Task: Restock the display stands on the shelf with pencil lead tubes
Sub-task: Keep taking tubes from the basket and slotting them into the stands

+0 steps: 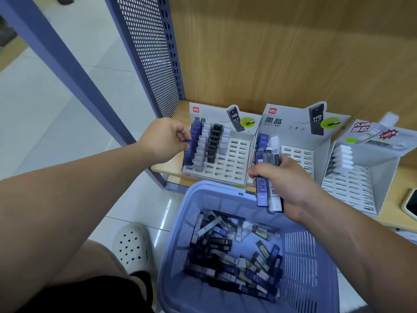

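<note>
While the wooden shelf [404,177] is taking up the whole upper right of the frame, the big lilac basket [216,188] is sitting on the floor [56,109] at bottom centre, and it's holding a messy heap of loose tubes [232,251]. Three white display stands are standing side by side on the shelf: the left stand [232,163] is carrying four part-filled columns with its right half gaping, the middle stand [297,154] is showing only a few tubes in its left corner, and the right stand [352,188] is holding one short row of white ones. The left hand [162,138], mid-left, is pinching a blue tube [188,150], and the right hand [286,184], centre right, is gripping a bundle of tubes [268,190] in front of the middle stand. Here's the bit that matters imo: the blue tube is standing nearly upright, long axis running top to bottom, right at the front end of the blue column [195,132] on the left stand's left edge, so I'm guessing the next move is going straight down into a slot just below it, and the left hand is clearly the nearer one. Labels: both left header cards [228,119] are showing a red deli logo [195,109], 黑晶 and HB 0.7; the blue tube is reading HB 0.7 too. The right stand's red lettering is coming out too blurry.
</note>
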Available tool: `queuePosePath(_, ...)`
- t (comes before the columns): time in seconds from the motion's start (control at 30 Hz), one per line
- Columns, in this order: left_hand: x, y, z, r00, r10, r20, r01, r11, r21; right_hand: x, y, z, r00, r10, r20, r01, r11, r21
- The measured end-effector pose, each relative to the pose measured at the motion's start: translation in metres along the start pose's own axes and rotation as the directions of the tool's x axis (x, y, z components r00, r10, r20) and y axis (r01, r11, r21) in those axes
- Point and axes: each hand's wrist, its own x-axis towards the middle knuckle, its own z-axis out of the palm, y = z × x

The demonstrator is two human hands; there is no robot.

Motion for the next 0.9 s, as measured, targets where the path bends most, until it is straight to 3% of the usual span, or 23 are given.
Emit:
queuePosePath(0.43,0.012,0.003,-0.002,0.975,0.209,0.076,-0.221,0.943,0.25,0.004,0.001,-0.001,0.999,-0.023,0.033,0.023,1.0,0.008)
queuePosePath(0.9,0.007,-0.004,-0.001,0.975,0.209,0.076,-0.22,0.957,0.188,0.005,0.007,-0.002,0.999,-0.03,0.041,0.03,0.999,0.018)
